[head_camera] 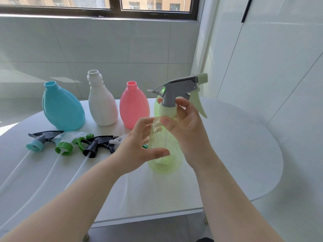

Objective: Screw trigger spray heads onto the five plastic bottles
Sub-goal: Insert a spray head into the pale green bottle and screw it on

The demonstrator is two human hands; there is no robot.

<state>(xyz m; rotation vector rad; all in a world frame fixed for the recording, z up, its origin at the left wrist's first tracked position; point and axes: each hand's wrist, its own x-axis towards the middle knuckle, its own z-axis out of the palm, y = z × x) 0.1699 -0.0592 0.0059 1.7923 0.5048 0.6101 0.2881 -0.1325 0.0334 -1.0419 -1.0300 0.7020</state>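
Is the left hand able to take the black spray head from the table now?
Probably yes, but not at once. The black spray head lies uncovered on the table just beside the left hand, which holds the green bottle and must release it first.

A white, round-ended bench (244, 154) is set against a wall (113, 46) of large pale grey tiles. Above it a dark-framed window (115, 10) is seen, with beige buildings outside. Glossy white panels (279, 75) are seen at the right. Daylight is cast across the bench top. Grey floor (157, 229) is glimpsed below.
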